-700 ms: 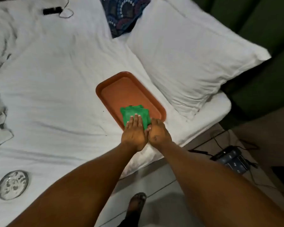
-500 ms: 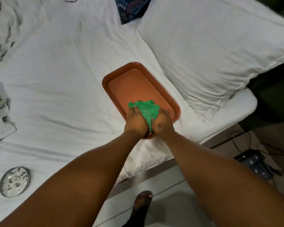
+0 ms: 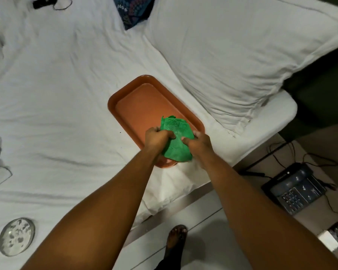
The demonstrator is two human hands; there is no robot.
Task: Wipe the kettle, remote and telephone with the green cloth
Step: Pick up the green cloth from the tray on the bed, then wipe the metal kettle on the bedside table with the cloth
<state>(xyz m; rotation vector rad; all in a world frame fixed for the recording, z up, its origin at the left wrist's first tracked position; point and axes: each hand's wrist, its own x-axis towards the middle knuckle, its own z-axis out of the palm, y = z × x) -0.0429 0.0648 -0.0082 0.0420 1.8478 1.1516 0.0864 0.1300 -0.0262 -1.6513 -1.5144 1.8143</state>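
A bare foot stands on the pale floor at the near edge, its heel cut off by the frame. Both forearms reach away from the camera over the near edge of the bed. To the near left a round silvery disc lies on the white sheet; what it is cannot be made out. To the near right, on the floor, a dark telephone sits with its keypad facing up and cords trailing around it; a small dark and white object just nearer is partly cut off and unclear.

The left hand and the right hand are both closed on the green cloth, fingers curled into its bunched folds from either side. The cloth is crumpled between them over the near end of the orange tray, hiding that end of the tray's floor; whether the cloth rests on the tray or is lifted just off it cannot be told. The fingertips are mostly buried in the fabric.

The tray lies on the sheet, its right rim near a large white pillow. At the far edge a dark patterned cushion is cut off, and at the far left a small black device with a thin cord lies on the sheet.
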